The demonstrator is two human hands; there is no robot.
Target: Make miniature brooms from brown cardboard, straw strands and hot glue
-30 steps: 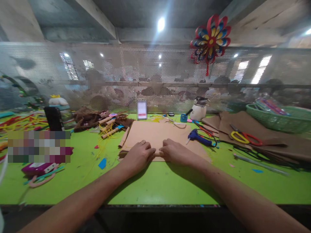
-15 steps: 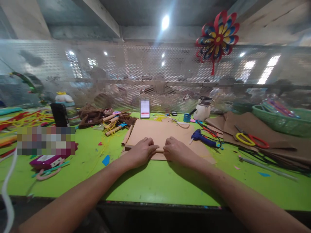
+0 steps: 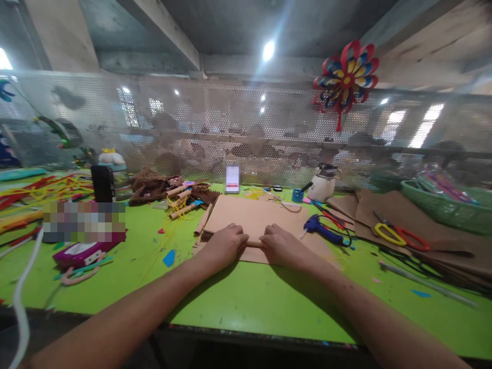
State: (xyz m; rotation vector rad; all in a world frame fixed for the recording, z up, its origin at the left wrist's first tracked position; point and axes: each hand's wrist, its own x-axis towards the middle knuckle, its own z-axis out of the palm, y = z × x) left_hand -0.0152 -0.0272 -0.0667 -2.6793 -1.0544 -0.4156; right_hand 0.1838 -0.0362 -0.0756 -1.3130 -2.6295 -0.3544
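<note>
A narrow roll of tan kraft paper (image 3: 253, 243) spans the gap between my two hands, near the front edge of a stack of flat tan paper (image 3: 249, 210). My left hand (image 3: 226, 244) is closed around the roll's left part, thumb towards the middle. On its right part, my right hand (image 3: 281, 246) is closed the same way. Fingers cover both ends of the roll. One more paper tube (image 3: 204, 220) lies along the stack's left side. A blue glue gun (image 3: 326, 229) rests just beyond the stack on the right.
Further right are scissors (image 3: 400, 234), brown paper sheets (image 3: 372, 210) and a green basket (image 3: 442, 207). Paper tubes (image 3: 182, 210) and yellow strands lie back left, near a black phone (image 3: 102, 183). A lit phone (image 3: 232, 179) stands at the back. A purple box (image 3: 82, 253) sits at left.
The roll shows more clearly between my hands, which are slightly farther apart. My view has tilted up a little, so the scene sits lower.
</note>
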